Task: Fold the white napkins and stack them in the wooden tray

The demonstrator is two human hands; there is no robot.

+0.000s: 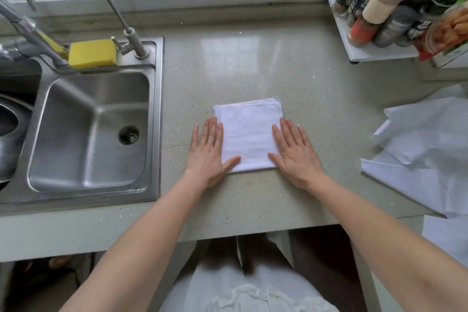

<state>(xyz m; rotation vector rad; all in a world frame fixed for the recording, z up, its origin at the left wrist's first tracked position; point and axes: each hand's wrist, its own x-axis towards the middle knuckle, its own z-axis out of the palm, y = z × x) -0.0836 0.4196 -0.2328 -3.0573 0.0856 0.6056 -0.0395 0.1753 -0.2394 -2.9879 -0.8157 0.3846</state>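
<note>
Speckled countertop (253, 58), centre frame: left hand (206, 152) and right hand (295, 153) lie spread flat along the folded napkin (249, 134) sides; press evenly outward to sharpen creases.

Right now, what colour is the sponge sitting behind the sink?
Yellow. The sponge rests on the back rim of the steel sink; the head view shows it plainly.

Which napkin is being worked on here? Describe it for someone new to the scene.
Right of the steel sink, mid-counter, lies the folded napkin, a neat white square under the left hand and right hand. The loose napkins at the counter's right edge are unfolded and rumpled.
</note>
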